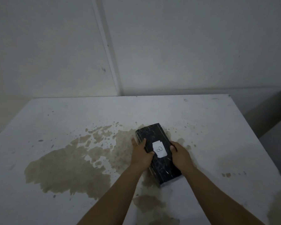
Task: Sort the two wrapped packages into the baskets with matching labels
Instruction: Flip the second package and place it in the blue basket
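Observation:
A black wrapped package [154, 135] lies on the white table [63, 114], right of centre, its long side running from far left to near right. A white paper label [159, 149] with a handwritten mark sits on its top face. My left hand [140, 154] grips the package's left edge, fingers curled over the top. My right hand [180, 155] grips the right edge beside the label. Only one package is in view, and no baskets are visible.
A large brown stain [68, 169] spreads over the table left of the package, with smaller patches near the front edge. White wall panels [185, 46] stand right behind the table. The table's right edge drops to a grey floor [272, 127].

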